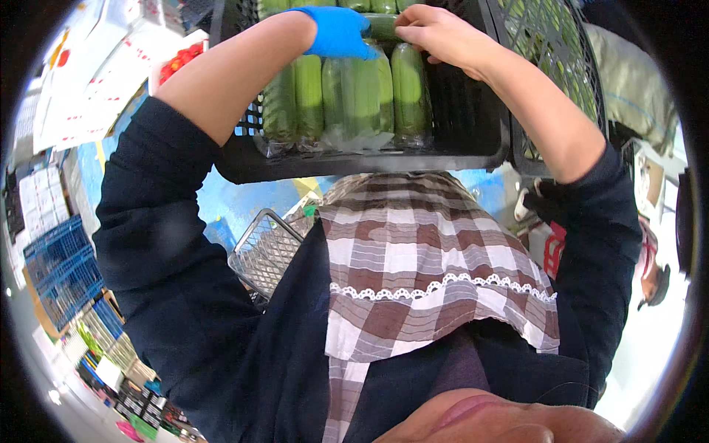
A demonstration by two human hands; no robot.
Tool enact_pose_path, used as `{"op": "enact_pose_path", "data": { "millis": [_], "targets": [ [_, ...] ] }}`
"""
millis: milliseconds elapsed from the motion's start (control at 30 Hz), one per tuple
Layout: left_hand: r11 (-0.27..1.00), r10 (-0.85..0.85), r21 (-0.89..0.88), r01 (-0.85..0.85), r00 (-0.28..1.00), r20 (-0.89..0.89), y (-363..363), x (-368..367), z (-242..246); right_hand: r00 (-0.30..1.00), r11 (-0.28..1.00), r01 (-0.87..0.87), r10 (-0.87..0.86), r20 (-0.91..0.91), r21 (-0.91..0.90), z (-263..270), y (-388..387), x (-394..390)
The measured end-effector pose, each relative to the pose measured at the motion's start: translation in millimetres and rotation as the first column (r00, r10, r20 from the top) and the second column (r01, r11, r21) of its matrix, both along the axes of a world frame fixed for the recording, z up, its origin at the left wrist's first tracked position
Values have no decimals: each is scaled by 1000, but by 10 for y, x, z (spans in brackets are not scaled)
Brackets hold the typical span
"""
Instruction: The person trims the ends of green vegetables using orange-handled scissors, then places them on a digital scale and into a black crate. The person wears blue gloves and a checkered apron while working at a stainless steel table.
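Note:
In front of me a black plastic crate (365, 166) holds several green cucumbers (360, 94) in clear wrapping, lying side by side lengthwise. One cucumber (382, 26) lies crosswise above them, between my hands. My left hand (340, 32), in a blue glove, grips its left end. The bare fingers of my right hand (437, 30) pinch its right end. More cucumbers (382, 5) show at the far end of the crate, cut off by the picture's top edge. The gloved fingertips are partly hidden.
A second black crate (545, 66) with green produce stands at the right, beside a pale sack (631, 83). Red produce (181, 60) sits in a box at the left. A grey basket (266, 249) is low at my left. Another person (653, 271) appears at the far right.

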State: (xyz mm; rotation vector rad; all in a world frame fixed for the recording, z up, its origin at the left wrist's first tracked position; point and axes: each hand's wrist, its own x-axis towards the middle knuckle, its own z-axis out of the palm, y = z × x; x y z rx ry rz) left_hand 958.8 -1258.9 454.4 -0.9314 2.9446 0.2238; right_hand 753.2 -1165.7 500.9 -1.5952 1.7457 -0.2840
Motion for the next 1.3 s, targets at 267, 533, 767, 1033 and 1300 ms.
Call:
{"op": "enact_pose_path", "data": {
  "millis": [267,533,767,1033,1300],
  "targets": [
    [977,-204,114,179,939,275,461,-726,270,777,976,-178,219,-590,129,-413,249,-447],
    [902,-430,183,390,847,313,702,-780,581,692,972,-46,197,-694,229,-223,325,-525],
    [827,-561,365,427,665,493,867,-807,486,701,985,56,-154,-696,-162,-56,-508,-984],
    [815,-429,489,311,891,147,467,-410,1012,657,924,116,-346,-670,-364,-458,-1536,-998],
    [781,454,613,-121,784,-423,-386,-247,971,727,926,282,-377,-573,-252,-227,-1583,-955]
  ]
}}
